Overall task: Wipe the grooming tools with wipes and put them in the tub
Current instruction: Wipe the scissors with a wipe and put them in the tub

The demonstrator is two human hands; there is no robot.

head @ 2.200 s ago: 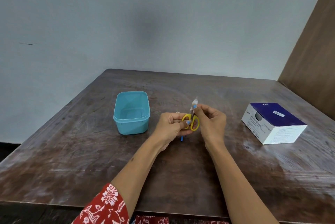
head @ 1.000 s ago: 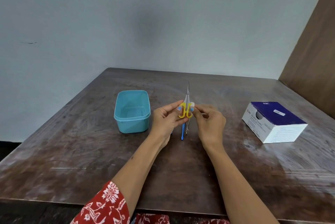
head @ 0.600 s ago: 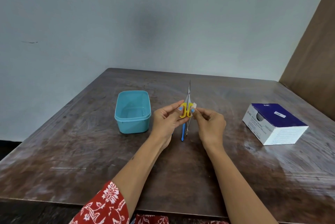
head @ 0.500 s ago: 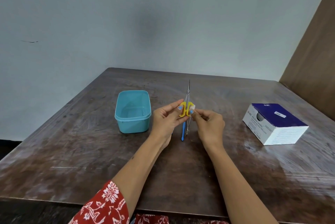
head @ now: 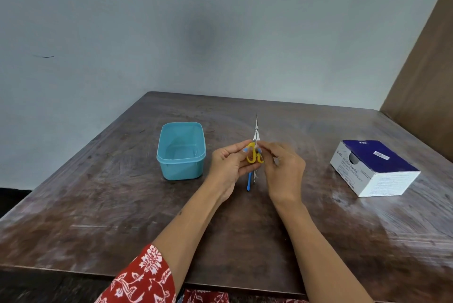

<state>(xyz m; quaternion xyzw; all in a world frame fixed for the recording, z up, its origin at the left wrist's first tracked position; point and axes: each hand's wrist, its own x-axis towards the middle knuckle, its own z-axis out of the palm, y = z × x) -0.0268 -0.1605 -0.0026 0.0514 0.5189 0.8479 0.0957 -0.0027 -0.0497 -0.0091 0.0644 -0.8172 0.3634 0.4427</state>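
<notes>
My left hand (head: pixel 229 164) grips small scissors (head: pixel 255 142) by their yellow handles, with the steel blades pointing up and away. My right hand (head: pixel 283 167) pinches a small white wipe (head: pixel 258 150) against the handles, just right of my left thumb. Below the hands, a blue-handled tool (head: pixel 249 181) and a thin metal tool (head: pixel 254 175) lie on the table, partly hidden. The light-blue tub (head: pixel 181 149) stands open to the left of my left hand, with nothing visible inside it.
A white and dark-blue box of alcohol swabs (head: pixel 375 167) sits at the right of the brown wooden table (head: pixel 98 204). A brown panel (head: pixel 426 69) rises at the far right, and a pale wall stands behind.
The scissors were turned so the blades point up. My right hand's wipe moved from the blade end down onto the yellow handles and rubs there.
</notes>
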